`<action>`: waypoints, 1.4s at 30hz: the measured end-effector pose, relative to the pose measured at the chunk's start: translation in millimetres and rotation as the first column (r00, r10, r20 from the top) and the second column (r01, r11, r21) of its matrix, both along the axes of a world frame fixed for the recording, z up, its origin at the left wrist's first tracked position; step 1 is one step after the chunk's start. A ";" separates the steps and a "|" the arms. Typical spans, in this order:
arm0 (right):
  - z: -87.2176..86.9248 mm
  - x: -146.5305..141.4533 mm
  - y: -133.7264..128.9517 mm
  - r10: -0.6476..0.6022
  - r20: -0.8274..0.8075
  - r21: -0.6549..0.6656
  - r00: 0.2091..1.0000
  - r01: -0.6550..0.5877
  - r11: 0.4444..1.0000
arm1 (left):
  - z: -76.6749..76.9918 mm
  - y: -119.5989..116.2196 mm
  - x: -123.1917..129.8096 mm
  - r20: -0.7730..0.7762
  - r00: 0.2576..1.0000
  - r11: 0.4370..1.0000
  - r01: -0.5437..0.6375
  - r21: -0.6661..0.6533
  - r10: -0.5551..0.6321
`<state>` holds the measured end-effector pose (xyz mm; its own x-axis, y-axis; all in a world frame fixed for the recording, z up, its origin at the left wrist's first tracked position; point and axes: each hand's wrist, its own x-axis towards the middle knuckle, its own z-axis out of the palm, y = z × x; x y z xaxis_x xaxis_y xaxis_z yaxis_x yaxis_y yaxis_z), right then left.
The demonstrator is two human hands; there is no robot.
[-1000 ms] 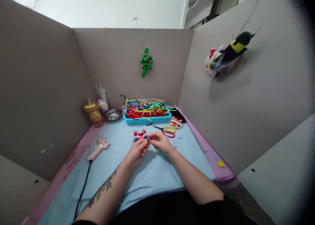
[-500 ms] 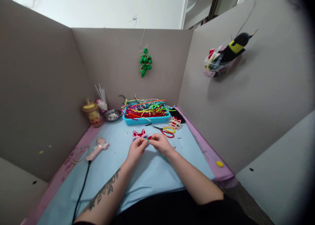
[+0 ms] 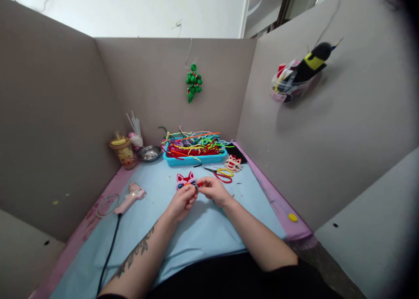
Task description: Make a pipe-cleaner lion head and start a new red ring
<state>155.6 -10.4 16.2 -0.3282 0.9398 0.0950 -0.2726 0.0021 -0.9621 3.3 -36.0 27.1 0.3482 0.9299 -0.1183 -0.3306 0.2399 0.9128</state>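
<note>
My left hand [image 3: 183, 199] is closed in a pinch at the middle of the table. Close against it, my right hand [image 3: 214, 191] pinches too. Between the fingertips a small bit of a teal pipe cleaner [image 3: 197, 187] shows, and more teal appears beneath my right hand. Just behind my fingers lies a red and pink animal face [image 3: 185, 177] of fuzzy pipe cleaner, with pointed ears and blue eyes; my hands hide its lower part. Scissors [image 3: 223, 175] with yellow and red handles rest beyond my right hand.
A blue tray [image 3: 196, 161] full of coloured pipe cleaners stands at the back. Beside it are a cream and red face piece [image 3: 232, 163] and a metal bowl [image 3: 149, 153]. A pink glue gun [image 3: 131, 198] with its cord and a lidded cup [image 3: 123, 150] are on the left.
My left hand has rolled slightly and dropped a little, uncovering more of the animal face and its eyes. My right hand has hardly moved.
</note>
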 end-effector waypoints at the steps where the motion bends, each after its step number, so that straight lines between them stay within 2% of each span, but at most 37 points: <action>1: -0.8 0.5 0.4 0.006 0.007 0.003 1.000 -0.006 1.000 | 0.0 0.2 -0.6 -0.003 1.000 1.000 0.011 -0.008 -0.011; 10: -4.0 -0.9 1.2 -0.020 0.044 0.053 0.999 0.018 0.998 | -4.2 1.3 -0.5 -0.010 0.997 0.996 0.072 -0.060 -0.073; 12: -5.9 -2.2 2.2 -0.057 0.031 0.053 0.998 0.055 0.997 | -5.9 2.1 1.3 -0.047 0.999 1.000 0.026 -0.011 -0.026; 14: -8.8 -3.4 3.5 -0.092 0.004 0.051 0.996 0.092 0.994 | -8.0 3.3 2.8 -0.123 0.987 0.990 -0.090 0.107 0.104; 17: -13.0 -5.2 4.7 -0.119 -0.023 0.051 0.993 0.120 0.991 | -11.5 4.2 2.7 -0.233 0.918 0.907 -0.227 0.354 0.321; 20: -14.0 -7.0 3.5 -0.113 -0.028 0.025 0.993 0.114 0.993 | -14.2 2.6 -0.2 -0.312 0.839 0.813 -0.234 0.534 0.446; 23: -12.6 -7.7 1.3 -0.093 -0.031 -0.011 0.995 0.093 0.996 | -15.4 0.4 -3.7 -0.327 0.789 0.749 -0.237 0.618 0.520; 27: -12.3 -7.4 0.9 -0.048 -0.030 0.013 0.998 0.049 0.999 | -16.9 1.1 -6.3 -0.301 0.768 0.711 -0.269 0.650 0.565; 29: -12.9 -8.0 1.4 -0.063 -0.032 0.046 0.997 0.065 0.997 | -18.7 3.7 -6.2 -0.299 0.770 0.730 -0.296 0.615 0.564; 32: -12.4 -9.4 1.8 -0.097 -0.053 0.095 0.994 0.101 0.990 | -21.6 8.7 -4.6 -0.287 0.826 0.822 -0.318 0.473 0.485; 35: -10.3 -9.4 1.1 -0.083 -0.083 0.138 0.993 0.094 0.986 | -22.3 12.1 -2.4 -0.223 0.901 0.898 -0.289 0.332 0.372; 42: -9.0 -8.2 0.6 -0.082 -0.089 0.183 0.993 0.097 0.978 | -16.3 9.7 0.9 -0.093 0.971 0.965 -0.202 0.169 0.219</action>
